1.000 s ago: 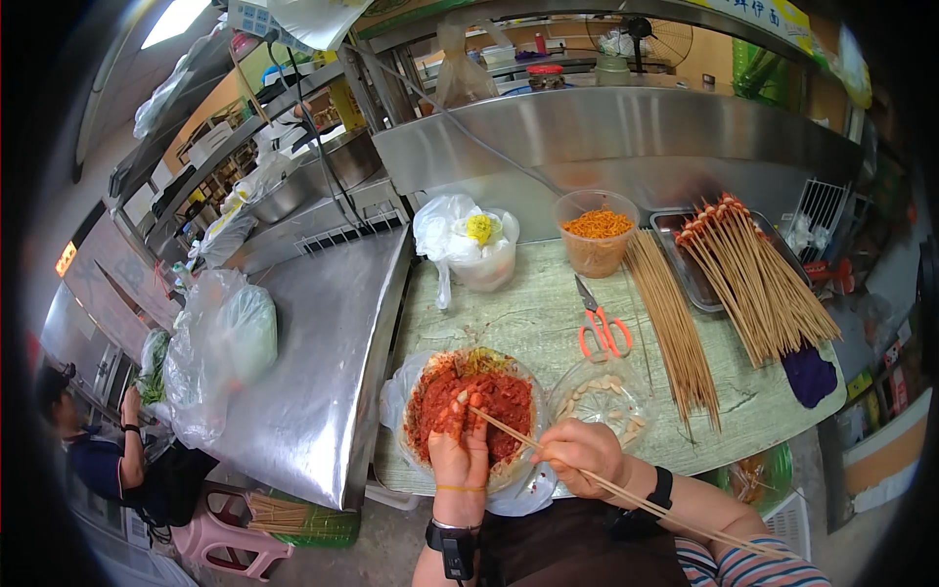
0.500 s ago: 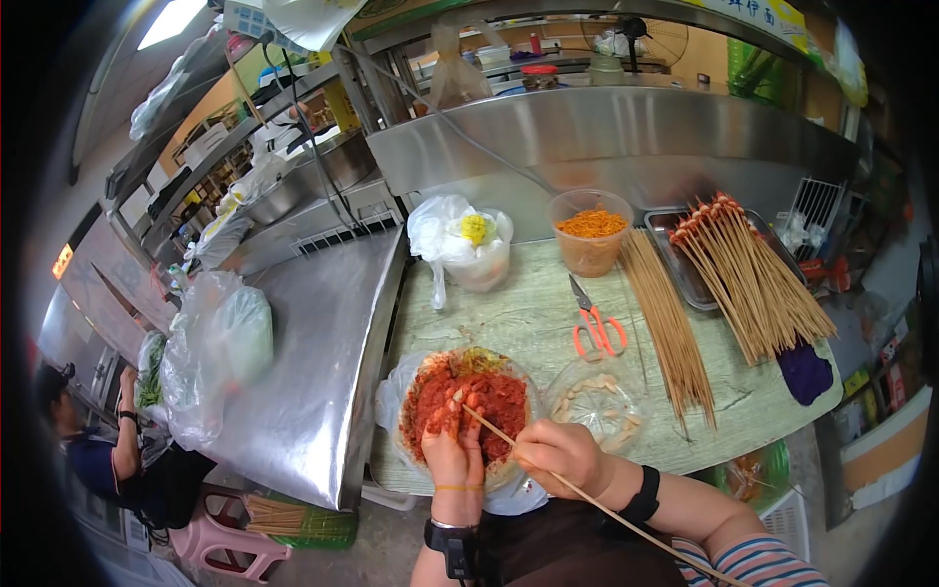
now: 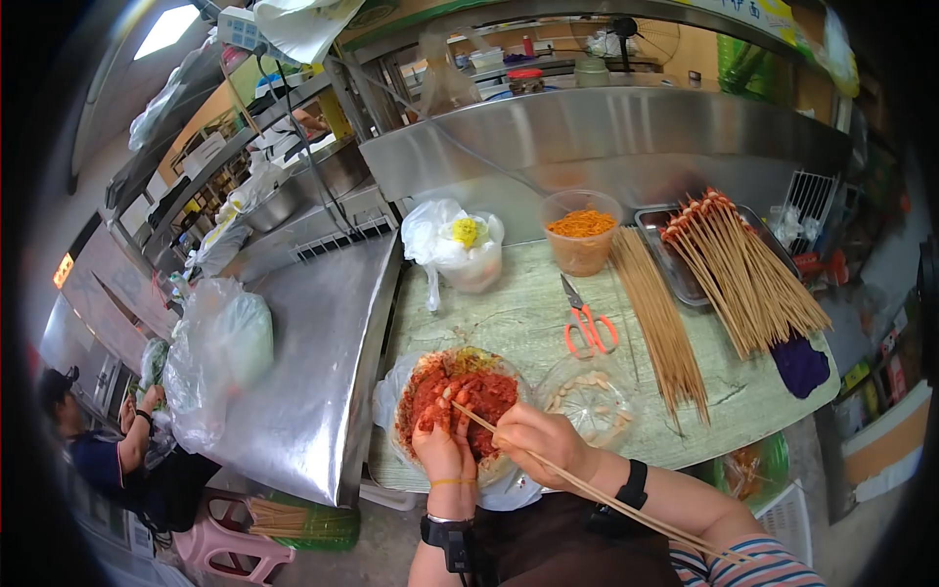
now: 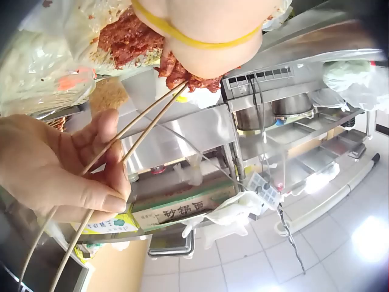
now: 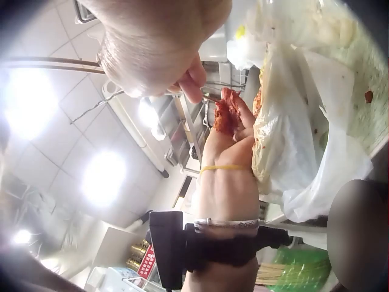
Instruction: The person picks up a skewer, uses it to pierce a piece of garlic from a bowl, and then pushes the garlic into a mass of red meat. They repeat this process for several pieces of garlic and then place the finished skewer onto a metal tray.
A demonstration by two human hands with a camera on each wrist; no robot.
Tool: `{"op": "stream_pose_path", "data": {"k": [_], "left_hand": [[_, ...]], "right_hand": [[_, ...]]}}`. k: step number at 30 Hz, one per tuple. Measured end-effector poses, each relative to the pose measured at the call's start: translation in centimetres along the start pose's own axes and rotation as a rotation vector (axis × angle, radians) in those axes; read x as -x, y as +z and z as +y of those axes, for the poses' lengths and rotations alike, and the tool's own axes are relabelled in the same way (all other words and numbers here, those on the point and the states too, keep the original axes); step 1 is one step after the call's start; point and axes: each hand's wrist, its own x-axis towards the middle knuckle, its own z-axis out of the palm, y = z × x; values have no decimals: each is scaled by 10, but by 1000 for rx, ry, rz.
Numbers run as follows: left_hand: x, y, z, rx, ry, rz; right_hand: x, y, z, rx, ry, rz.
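Over the bowl of red paste (image 3: 489,389), my left hand (image 3: 447,455) has its fingertips coated red and gathered around a small red-coated piece (image 4: 176,74). My right hand (image 3: 548,445) pinches thin wooden skewers (image 3: 611,501), two of which show in the left wrist view. Their front tips reach the left fingertips; whether they pierce the piece is hidden. In the right wrist view the right hand (image 5: 161,45) is close to the red fingers of the left hand (image 5: 234,134). A clear bag with pale pieces (image 3: 592,401) lies right of the bowl.
Orange-handled scissors (image 3: 590,331), a tub of orange shreds (image 3: 579,245) and a bagged tub (image 3: 474,264) stand or lie behind. Loose skewers (image 3: 665,333) and a tray (image 3: 675,276) of loaded skewers (image 3: 738,274) are at right. Another person (image 3: 108,440) is at far left.
My right hand has moved left with the skewers, nearer the left fingertips. The left hand stays over the bowl, its fingers slightly shifted. The head view has shifted a little.
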Motion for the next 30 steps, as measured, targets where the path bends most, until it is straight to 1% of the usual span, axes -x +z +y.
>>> {"op": "stream_pose_path", "data": {"k": [2,6,8,11,15,17,18,20,21,23,24,25,27,28,30], "left_hand": [[1,1,0,-13,-1,19],[0,-1,-3,-2,32,-22],[1,2,-1,-3,52,-34],[5,4,-2,-45,47,-26],[4,0,-5,-86,51,-84],[7,3,-5,-111,48,-104],[8,7,-3,-61,37,-91],[6,7,-1,-11,30,-74],[3,4,-2,-10,33,-81],[2,1,-4,-4,31,-79],[2,0,-5,-23,2,-70],[2,0,-5,-45,-26,-65],[3,2,-5,-39,-20,-77],[5,3,-4,-36,-28,-74],[5,2,-3,-33,-29,-66]], "right_hand": [[1,1,2,-36,-22,-14],[4,-1,1,-33,-12,-29],[4,-3,-5,-49,77,-18],[10,1,-3,-40,75,-1],[9,9,3,-42,76,-26],[7,13,6,4,138,-46],[7,11,5,3,138,-45],[0,5,-3,63,32,-6],[-2,-3,-10,59,30,-10],[-1,-24,-19,161,68,-290],[1,-27,-16,190,16,-326],[1,-31,-13,191,22,-329],[-1,-36,-8,165,-84,-332],[-1,-37,-8,165,-85,-332],[-1,-37,-9,129,-62,-245]]}}
